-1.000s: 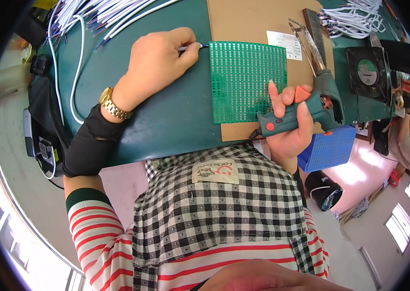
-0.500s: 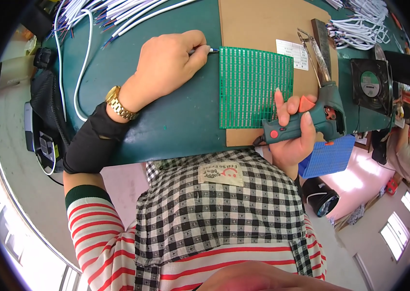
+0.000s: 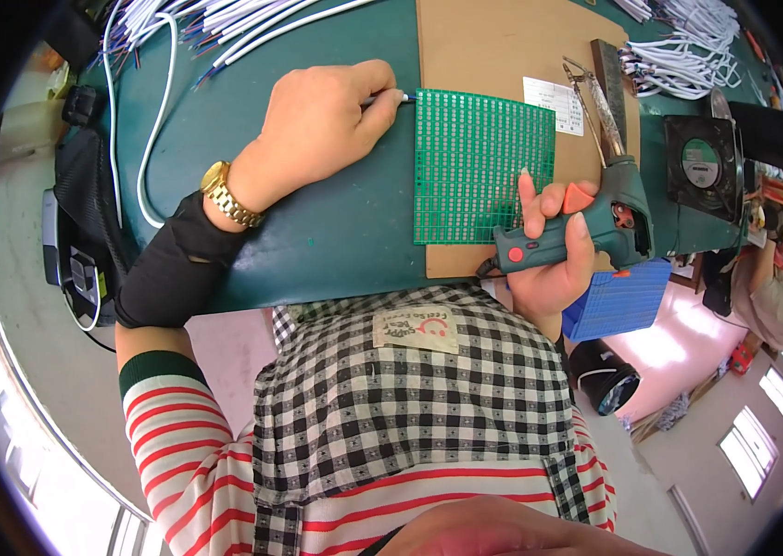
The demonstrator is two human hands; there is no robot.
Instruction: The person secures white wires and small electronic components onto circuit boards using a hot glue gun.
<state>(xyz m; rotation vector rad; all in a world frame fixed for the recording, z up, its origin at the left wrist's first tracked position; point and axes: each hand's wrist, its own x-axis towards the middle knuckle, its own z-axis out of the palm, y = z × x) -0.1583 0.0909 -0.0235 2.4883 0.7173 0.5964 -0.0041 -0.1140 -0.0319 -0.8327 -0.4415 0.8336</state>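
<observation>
Head view: in the upper middle of the frame the left hand (image 3: 322,125) lies on the green worktop (image 3: 317,232), its grip pinched shut on a thin wire end (image 3: 390,98) whose tip touches the left edge of the green perforated board (image 3: 482,167). That board lies flat at centre, partly on a sheet of brown cardboard (image 3: 493,46). It is a thin, stiff grid of small holes, probably light and somewhat brittle, so best held by its edges and kept flat. At right of centre the right hand (image 3: 549,250) has its grip wrapped closed around the handle of a dark green soldering gun (image 3: 586,227), with one finger on the orange trigger and the metal barrel pointing to the upper right. The gun looks rigid, moderately heavy and hot at the tip, so only the plastic handle is safe to hold. White wires (image 3: 225,18) lie bundled at the upper left, soft and limp. A small black fan (image 3: 702,167) sits at the right.
</observation>
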